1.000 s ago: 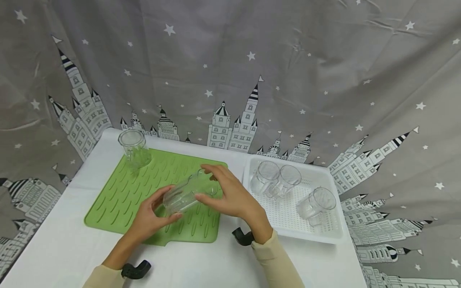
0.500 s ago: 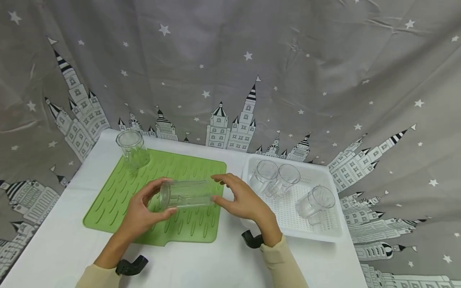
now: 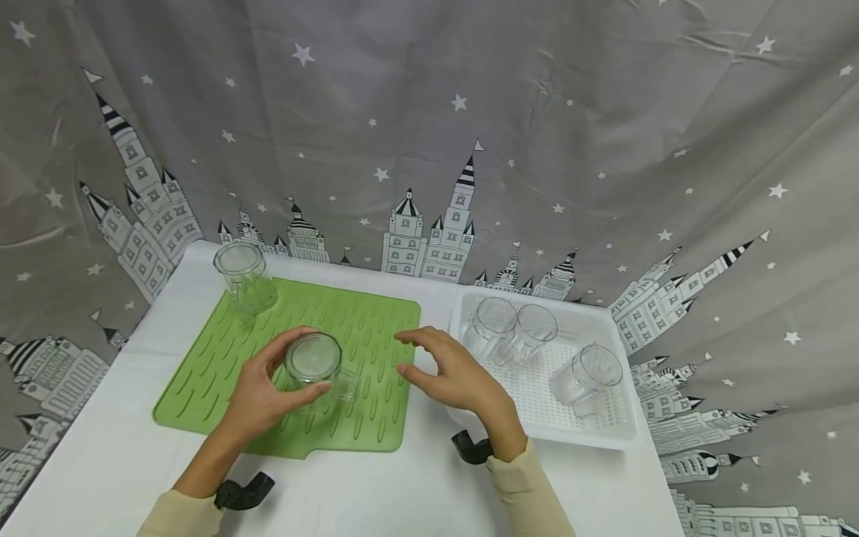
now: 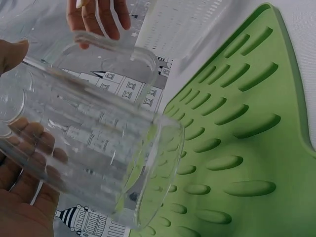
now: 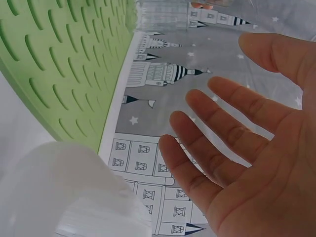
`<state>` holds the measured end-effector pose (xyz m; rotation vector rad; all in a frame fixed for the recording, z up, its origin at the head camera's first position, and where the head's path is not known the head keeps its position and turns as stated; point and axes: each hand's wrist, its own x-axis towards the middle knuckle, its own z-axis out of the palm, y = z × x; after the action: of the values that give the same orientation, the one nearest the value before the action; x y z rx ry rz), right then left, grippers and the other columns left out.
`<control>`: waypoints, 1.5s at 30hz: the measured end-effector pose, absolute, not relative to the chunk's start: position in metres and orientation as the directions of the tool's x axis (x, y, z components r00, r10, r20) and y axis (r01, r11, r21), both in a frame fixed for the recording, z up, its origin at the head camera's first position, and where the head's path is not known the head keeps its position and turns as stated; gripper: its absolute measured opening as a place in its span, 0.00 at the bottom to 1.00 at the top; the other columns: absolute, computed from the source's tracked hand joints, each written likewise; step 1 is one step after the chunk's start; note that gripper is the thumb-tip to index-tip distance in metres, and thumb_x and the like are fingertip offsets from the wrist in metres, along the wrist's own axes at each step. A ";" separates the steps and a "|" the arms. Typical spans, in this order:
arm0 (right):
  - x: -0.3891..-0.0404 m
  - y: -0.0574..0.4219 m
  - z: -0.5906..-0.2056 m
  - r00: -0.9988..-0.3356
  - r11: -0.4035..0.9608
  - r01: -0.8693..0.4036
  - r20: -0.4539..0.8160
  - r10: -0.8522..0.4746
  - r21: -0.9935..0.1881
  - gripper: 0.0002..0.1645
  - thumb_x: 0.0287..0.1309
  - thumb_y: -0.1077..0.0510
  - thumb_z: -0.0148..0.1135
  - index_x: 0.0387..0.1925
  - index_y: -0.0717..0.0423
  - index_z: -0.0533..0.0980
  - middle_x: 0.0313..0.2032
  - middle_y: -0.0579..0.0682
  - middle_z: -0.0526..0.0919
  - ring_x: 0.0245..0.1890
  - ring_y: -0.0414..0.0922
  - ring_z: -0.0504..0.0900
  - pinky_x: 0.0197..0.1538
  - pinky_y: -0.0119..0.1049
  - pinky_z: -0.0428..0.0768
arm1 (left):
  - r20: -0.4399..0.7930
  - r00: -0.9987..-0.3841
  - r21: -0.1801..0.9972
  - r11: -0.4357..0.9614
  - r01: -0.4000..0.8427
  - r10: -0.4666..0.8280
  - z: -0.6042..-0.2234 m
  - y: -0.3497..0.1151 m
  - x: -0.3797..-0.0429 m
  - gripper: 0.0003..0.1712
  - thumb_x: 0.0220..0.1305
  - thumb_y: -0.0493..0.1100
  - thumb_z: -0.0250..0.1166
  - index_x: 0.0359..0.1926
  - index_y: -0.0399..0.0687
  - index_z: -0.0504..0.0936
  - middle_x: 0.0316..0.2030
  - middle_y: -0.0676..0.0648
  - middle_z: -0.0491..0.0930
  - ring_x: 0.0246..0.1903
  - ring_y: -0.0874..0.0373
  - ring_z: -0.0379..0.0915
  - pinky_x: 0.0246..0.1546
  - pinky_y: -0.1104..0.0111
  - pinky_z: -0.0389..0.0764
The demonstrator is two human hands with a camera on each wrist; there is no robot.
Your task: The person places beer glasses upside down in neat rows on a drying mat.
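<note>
My left hand (image 3: pixel 265 391) grips a clear glass mug (image 3: pixel 314 359) around its body, thumb on the near side and fingers on the far side. The mug is turned bottom up, its handle (image 3: pixel 346 384) pointing right. In the left wrist view, its open rim (image 4: pixel 160 177) faces down close over the green ridged mat (image 4: pixel 256 163). To the right of the mug, my right hand (image 3: pixel 452 371) hovers near the mat's right edge, fingers spread and holding nothing. The right wrist view shows its bare palm (image 5: pixel 266 197).
Another glass mug (image 3: pixel 250 287) stands on the mat's far left corner. At right, a white perforated tray (image 3: pixel 537 432) holds three glass mugs, two side by side at its back left and one (image 3: pixel 587 377) at right. A grey castle-print curtain (image 3: pixel 570 112) hangs behind.
The mug has turned from lying tilted between both hands to bottom up in my left hand. My right hand has let go of it and drawn back to the right.
</note>
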<state>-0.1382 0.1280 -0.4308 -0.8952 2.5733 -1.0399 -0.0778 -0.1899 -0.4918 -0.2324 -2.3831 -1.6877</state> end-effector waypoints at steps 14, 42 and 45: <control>-0.137 0.139 -0.432 -0.821 0.588 -0.411 0.001 -0.571 -0.697 0.30 0.76 0.45 0.64 0.73 0.48 0.75 0.71 0.46 0.80 0.73 0.49 0.77 0.77 0.53 0.77 | 0.241 -0.970 0.906 0.359 0.223 -0.006 -0.493 -0.189 -0.081 0.49 0.50 0.33 0.85 0.73 0.56 0.77 0.63 0.63 0.80 0.61 0.76 0.75 0.68 0.82 0.65; -0.110 0.337 -0.454 -0.948 0.864 -0.187 0.318 -0.033 -0.467 0.32 0.67 0.58 0.70 0.69 0.64 0.75 0.70 0.70 0.74 0.76 0.72 0.65 0.75 0.77 0.60 | 0.178 -0.984 0.900 0.408 0.151 -0.029 -0.490 -0.200 -0.101 0.53 0.52 0.40 0.87 0.77 0.59 0.72 0.72 0.37 0.76 0.63 0.87 0.64 0.75 0.31 0.68; -0.108 0.347 -0.461 -0.962 0.882 -0.132 0.274 -0.004 -0.452 0.40 0.67 0.55 0.69 0.75 0.65 0.69 0.75 0.73 0.67 0.78 0.76 0.58 0.75 0.82 0.54 | 0.160 -0.987 0.910 0.392 0.136 -0.028 -0.489 -0.202 -0.104 0.53 0.55 0.39 0.85 0.79 0.57 0.70 0.74 0.37 0.73 0.73 0.66 0.70 0.77 0.33 0.65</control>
<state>-0.1083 0.3472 -0.4609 -0.1220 3.3063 -0.8266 -0.1037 -0.2017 -0.4889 -0.0972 -2.4936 -1.6510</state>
